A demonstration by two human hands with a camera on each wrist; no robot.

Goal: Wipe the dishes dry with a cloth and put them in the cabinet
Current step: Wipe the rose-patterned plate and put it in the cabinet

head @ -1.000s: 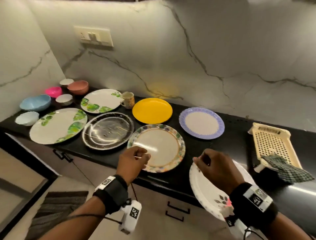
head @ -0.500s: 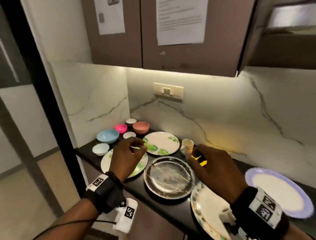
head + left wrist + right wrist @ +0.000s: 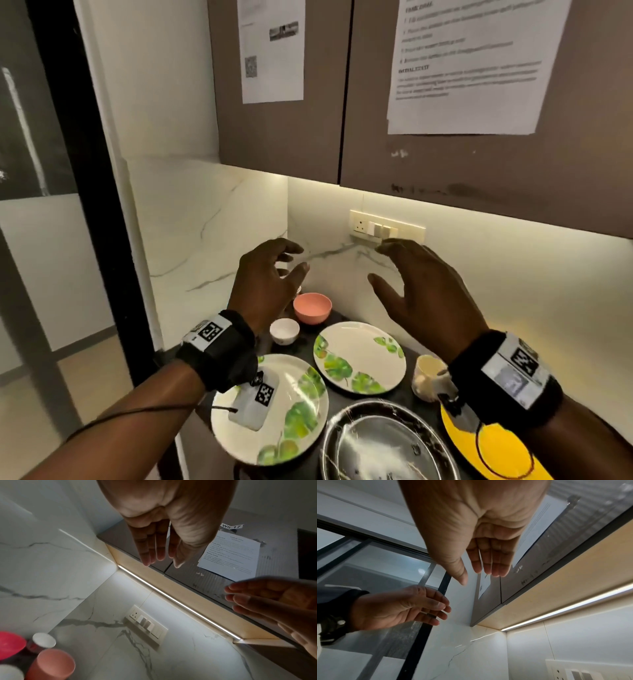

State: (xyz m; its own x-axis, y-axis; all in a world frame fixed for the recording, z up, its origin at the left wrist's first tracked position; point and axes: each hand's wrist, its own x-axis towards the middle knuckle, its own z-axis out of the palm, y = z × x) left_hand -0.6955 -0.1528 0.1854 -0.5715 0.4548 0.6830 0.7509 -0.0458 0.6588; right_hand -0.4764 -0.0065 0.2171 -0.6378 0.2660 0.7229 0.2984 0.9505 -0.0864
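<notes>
head view: left hand (image 3: pixel 267 284) and right hand (image 3: pixel 428 294) held up under the cabinet (image 3: pixel 281 137), each grip released, nothing held. doors shut. dishes (image 3: pixel 359 356) lie on the counter (image 3: pixel 406 385) below; cloth not in view. left wrist view: fingers (image 3: pixel 149 550) straight, aimed at the cabinet's lower edge. right wrist view: palm bare, fingers loose, near the door seam. step, likely: opening the cabinet. next move calls for fingertips hooked under a door edge, then a pull outward.

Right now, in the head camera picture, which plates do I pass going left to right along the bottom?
Nearer leaf-patterned plate → steel plate → yellow plate.
</notes>
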